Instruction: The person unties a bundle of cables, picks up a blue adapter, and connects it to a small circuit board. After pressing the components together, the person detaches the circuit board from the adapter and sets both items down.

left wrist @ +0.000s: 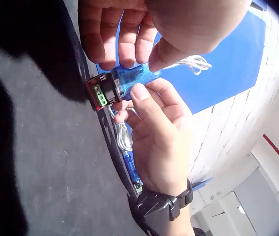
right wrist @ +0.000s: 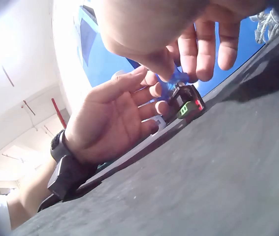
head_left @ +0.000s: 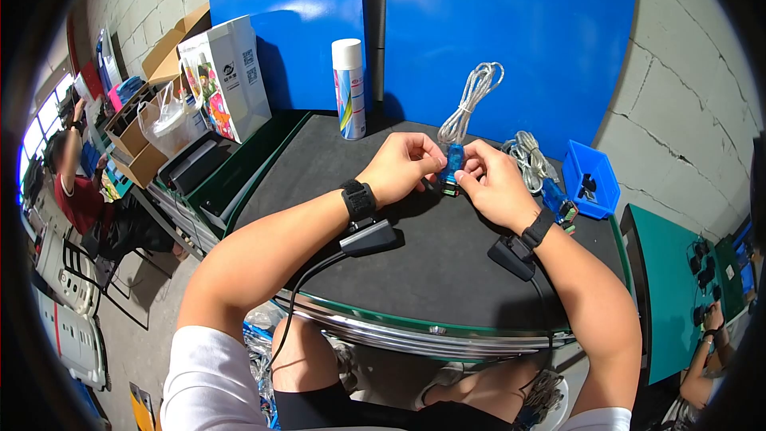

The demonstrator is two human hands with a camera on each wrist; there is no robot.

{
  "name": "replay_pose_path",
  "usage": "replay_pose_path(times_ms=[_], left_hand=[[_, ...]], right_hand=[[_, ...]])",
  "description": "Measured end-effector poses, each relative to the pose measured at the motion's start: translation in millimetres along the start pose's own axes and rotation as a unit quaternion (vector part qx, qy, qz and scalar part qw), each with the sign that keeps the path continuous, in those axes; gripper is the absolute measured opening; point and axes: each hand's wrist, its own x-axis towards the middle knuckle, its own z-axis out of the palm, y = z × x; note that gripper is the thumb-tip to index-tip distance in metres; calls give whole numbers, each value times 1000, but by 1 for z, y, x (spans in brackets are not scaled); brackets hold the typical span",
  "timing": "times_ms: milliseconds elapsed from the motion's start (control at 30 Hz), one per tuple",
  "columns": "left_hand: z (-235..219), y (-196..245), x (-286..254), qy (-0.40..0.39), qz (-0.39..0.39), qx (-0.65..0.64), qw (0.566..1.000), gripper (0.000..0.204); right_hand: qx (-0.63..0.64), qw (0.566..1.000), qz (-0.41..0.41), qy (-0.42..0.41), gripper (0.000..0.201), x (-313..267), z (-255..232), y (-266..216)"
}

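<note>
Both hands meet over the far middle of the black desk (head_left: pixel 335 215), and between them sits a translucent blue adapter (head_left: pixel 454 161) with a black connector and a green terminal block (left wrist: pixel 100 96) at its lower end. In the head view the left hand (head_left: pixel 403 168) comes in from the left and the right hand (head_left: pixel 496 183) from the right, so the adapter lies directly between the fingertips of both, neither hand clearly nearer than the other. Its long axis runs roughly away from the person, the terminal-block end pointing down toward the desk and the blue body rising toward the coiled pale cable (head_left: pixel 472 96) that trails off behind it. The left wrist view shows the left hand's fingers curled over the top of the blue shell, thumb tip pressing its edge, while the right hand's thumb (left wrist: pixel 144 98) lies along the shell's side and its fingers cup underneath; both hands are therefore closed around the adapter in a pinch, not spread. The right wrist view shows the connector end held just above the desk surface; whether it touches cannot be told. A second blue adapter (head_left: pixel 556 199) with its own cable lies on the desk just right of the right hand, near a blue parts bin (head_left: pixel 594 168). A white spray can (head_left: pixel 349 88) stands upright well behind the left hand.
</note>
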Motion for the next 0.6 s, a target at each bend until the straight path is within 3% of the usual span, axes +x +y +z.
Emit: replay_pose_path(times_ms=[233, 367, 600], left_hand=[[4, 4, -2, -4, 18, 13, 1000, 28], [3, 4, -2, 0, 21, 29, 999, 28], [2, 3, -2, 11, 39, 20, 999, 22]], right_hand=[[11, 1000, -9, 22, 17, 0, -1, -3], [58, 996, -60, 45, 15, 0, 5, -1], [31, 997, -50, 60, 17, 3, 4, 7]])
